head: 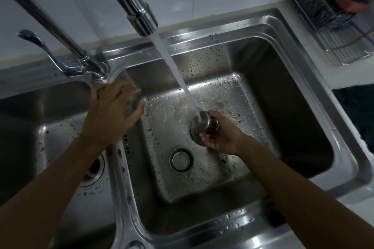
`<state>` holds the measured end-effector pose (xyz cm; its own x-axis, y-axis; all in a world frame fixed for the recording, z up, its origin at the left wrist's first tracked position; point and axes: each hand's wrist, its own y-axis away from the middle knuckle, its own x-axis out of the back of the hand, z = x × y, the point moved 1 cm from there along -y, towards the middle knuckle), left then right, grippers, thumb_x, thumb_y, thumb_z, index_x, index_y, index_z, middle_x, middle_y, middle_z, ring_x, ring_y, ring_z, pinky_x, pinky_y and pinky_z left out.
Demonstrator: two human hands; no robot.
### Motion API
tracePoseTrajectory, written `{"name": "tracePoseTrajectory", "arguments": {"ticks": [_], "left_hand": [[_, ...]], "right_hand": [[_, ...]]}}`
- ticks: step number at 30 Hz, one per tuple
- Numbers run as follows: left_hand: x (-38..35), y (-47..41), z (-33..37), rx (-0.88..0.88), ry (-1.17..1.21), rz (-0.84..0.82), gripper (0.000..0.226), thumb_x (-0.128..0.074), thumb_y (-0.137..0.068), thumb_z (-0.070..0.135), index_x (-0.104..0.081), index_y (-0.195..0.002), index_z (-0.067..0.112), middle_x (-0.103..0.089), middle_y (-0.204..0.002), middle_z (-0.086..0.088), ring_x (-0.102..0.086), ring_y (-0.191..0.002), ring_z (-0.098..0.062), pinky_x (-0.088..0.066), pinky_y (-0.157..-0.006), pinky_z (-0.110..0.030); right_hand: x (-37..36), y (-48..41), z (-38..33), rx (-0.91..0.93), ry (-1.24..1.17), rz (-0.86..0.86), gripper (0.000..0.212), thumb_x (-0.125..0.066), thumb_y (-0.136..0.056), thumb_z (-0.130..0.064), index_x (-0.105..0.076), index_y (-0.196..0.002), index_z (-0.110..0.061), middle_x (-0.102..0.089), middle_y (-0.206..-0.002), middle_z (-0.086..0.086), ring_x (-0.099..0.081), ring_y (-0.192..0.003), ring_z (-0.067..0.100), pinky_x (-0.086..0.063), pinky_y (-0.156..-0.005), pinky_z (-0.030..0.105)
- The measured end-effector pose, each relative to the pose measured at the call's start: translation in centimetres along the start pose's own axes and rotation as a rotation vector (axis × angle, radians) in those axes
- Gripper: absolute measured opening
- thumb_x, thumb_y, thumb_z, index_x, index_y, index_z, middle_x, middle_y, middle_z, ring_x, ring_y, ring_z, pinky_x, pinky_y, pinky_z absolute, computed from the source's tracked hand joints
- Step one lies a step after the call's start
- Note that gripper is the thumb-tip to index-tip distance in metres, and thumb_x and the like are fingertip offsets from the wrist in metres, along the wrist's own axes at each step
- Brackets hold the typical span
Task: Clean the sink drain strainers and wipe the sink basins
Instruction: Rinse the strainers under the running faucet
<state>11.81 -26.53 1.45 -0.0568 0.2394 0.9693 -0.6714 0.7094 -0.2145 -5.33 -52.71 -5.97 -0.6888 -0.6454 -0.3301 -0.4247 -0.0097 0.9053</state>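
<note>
Water (178, 75) runs from the chrome faucet spout (141, 18) into the right basin (253, 111) of a steel double sink. My right hand (222, 137) grips a small steel drain strainer (209, 123) directly under the stream, just above the basin's drain opening (195, 135). Over the divider between the basins, my left hand (109, 115) curls around a blurred round metal piece (133, 100) that looks like a second strainer. A round metal stopper (181, 159) lies flat on the right basin floor. The left basin (56, 137) shows its open drain (94, 170) beside my left forearm.
The faucet lever (34, 40) points left behind the left basin. A wire dish rack (334, 26) stands on the counter at the back right. A dark cloth (358, 107) lies right of the sink. Droplets cover the basin walls.
</note>
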Motion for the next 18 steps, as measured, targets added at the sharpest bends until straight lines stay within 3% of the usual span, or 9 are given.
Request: {"name": "tracePoseTrajectory", "arguments": {"ticks": [2, 4, 7, 14, 16, 18], "left_hand": [[0.0, 0.0, 0.0, 0.012, 0.007, -0.026, 0.047, -0.053, -0.096, 0.05, -0.067, -0.128, 0.018, -0.062, -0.137, -0.004, -0.058, -0.125, -0.026, -0.031, -0.106, -0.046], [0.0, -0.1, -0.1, 0.016, 0.01, -0.035, 0.048, -0.052, -0.096, 0.051, -0.067, -0.129, 0.019, -0.061, -0.138, -0.003, -0.057, -0.126, -0.025, -0.03, -0.107, -0.046], [0.0, -0.1, -0.1, 0.015, 0.015, -0.036, 0.05, -0.05, -0.096, 0.052, -0.066, -0.129, 0.018, -0.061, -0.138, -0.005, -0.057, -0.125, -0.027, -0.03, -0.107, -0.046], [0.3, -0.2, 0.3, 0.007, 0.017, -0.025, 0.049, -0.049, -0.098, 0.052, -0.068, -0.126, 0.016, -0.063, -0.136, -0.007, -0.059, -0.123, -0.029, -0.03, -0.106, -0.045], [0.3, -0.1, 0.3, 0.011, 0.015, -0.019, 0.049, -0.048, -0.099, 0.053, -0.068, -0.125, 0.017, -0.063, -0.136, -0.005, -0.059, -0.123, -0.028, -0.03, -0.105, -0.045], [0.4, -0.1, 0.4, 0.009, 0.008, -0.007, 0.049, -0.047, -0.099, 0.053, -0.069, -0.125, 0.017, -0.064, -0.136, -0.005, -0.06, -0.123, -0.028, -0.031, -0.105, -0.046]], "right_hand": [[0.7, 0.2, -0.4, 0.248, 0.398, 0.135, 0.066, -0.082, -0.079, -0.042, -0.056, -0.129, -0.007, -0.068, -0.109, 0.012, -0.068, -0.086, 0.02, -0.062, -0.074, 0.036], [1.6, 0.4, -0.5, 0.589, 0.972, 0.287, 0.077, -0.089, -0.071, -0.035, -0.045, -0.13, -0.015, -0.063, -0.122, 0.008, -0.066, -0.104, 0.022, -0.059, -0.09, 0.041], [1.4, 0.1, 0.3, 0.865, 1.501, 0.3, 0.082, -0.088, -0.069, -0.044, -0.042, -0.133, -0.021, -0.055, -0.129, 0.011, -0.058, -0.114, 0.025, -0.056, -0.095, 0.043], [-0.3, -1.2, 0.3, 0.91, 1.644, 0.3, 0.078, -0.079, -0.078, -0.047, -0.045, -0.142, -0.019, -0.054, -0.126, 0.013, -0.061, -0.109, 0.03, -0.056, -0.09, 0.04], [0.2, -0.9, -0.4, 0.856, 1.515, 0.298, 0.076, -0.079, -0.078, -0.049, -0.05, -0.141, -0.018, -0.06, -0.124, 0.01, -0.063, -0.108, 0.026, -0.055, -0.092, 0.036], [0.5, -0.3, -1.2, 0.67, 1.225, 0.287, 0.073, -0.081, -0.076, -0.051, -0.057, -0.136, -0.018, -0.067, -0.12, 0.003, -0.068, -0.104, 0.02, -0.058, -0.09, 0.036]]}}
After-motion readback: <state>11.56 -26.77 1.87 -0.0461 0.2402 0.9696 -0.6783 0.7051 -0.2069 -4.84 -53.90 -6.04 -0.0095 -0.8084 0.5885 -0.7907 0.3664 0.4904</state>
